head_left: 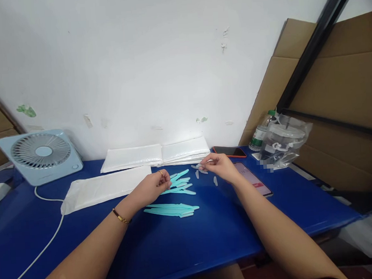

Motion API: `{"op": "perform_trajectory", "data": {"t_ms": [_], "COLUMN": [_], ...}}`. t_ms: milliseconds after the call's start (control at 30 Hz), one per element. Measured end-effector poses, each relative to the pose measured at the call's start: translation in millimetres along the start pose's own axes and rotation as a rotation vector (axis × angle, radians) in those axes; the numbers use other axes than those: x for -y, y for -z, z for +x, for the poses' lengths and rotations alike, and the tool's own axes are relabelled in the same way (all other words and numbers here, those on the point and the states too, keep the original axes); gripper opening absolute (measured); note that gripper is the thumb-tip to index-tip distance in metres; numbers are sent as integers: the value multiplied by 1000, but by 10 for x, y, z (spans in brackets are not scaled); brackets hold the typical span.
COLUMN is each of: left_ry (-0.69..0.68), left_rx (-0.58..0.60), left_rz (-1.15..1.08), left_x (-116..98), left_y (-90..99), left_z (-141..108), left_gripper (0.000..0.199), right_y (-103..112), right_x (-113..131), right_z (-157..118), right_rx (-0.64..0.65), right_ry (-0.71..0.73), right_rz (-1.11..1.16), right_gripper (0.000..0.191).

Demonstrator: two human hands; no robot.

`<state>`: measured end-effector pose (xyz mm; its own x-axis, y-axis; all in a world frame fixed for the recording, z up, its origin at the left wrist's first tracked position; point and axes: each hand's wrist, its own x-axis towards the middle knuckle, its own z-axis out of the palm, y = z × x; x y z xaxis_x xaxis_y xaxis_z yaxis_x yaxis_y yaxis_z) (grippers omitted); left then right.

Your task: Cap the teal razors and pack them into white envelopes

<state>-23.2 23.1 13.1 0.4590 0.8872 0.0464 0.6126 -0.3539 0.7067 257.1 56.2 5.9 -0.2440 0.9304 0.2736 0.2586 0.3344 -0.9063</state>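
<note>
Slim turquoise eyebrow razors lie in two groups on the blue table, a fanned upper group [182, 183] and a bunched lower group [173, 210]. My left hand [155, 185] is closed in a pinch at the left ends of the upper group, its fingertips on a razor and partly covering it. To the right, small translucent blade caps [197, 174] form a loose pile. Over this pile my right hand [219, 166] pinches one cap between thumb and forefinger. A single cap [215, 181] lies apart, below that hand.
White padded packets [155, 155] lie along the wall, with another packet [105, 189] left of my left hand. A fan [41, 154] with a white cable stands at left. Two phones, one dark [229, 151], one lit [252, 179], a bottle [258, 138] and a bagged cup [282, 143] are at right.
</note>
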Motion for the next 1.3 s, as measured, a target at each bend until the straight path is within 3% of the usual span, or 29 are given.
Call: {"op": "perform_trajectory", "data": {"t_ms": [100,300,633,833,933,1000,1100,1200,1300], "left_ry": [11,29,52,37,15,-35,-123,-150,-128], "left_rx": [43,23,0,13,-119,-176,3,223,252], "left_rz": [-151,-229,-271,-181,73,240,325,330,357], "left_x": [15,19,-42,-12,0,-17,-66,-110,-133], "left_y": [6,37,41,-37,-48,-35,-15,-23,-47], "left_z": [18,36,16,47,51,33,-21,-84,-116], "left_gripper": [25,24,27,28,27,26,23,18,12], "right_y": [-31,-127,-218,-304,-88,110,308,298,191], "right_x": [72,157,169,196,186,174,146,104,55], "right_z": [-20,-72,-99,-105,-82,-73,-76,-80,-71], "right_rx": [-36,-37,32,88,49,45,106,170,242], "right_ry": [104,318,334,323,241,117,-133,-345,-396], "right_rz": [103,-36,-115,-147,-242,-430,-723,-847,-806], "right_gripper": [17,3,10,7,11,11,11,7,4]}}
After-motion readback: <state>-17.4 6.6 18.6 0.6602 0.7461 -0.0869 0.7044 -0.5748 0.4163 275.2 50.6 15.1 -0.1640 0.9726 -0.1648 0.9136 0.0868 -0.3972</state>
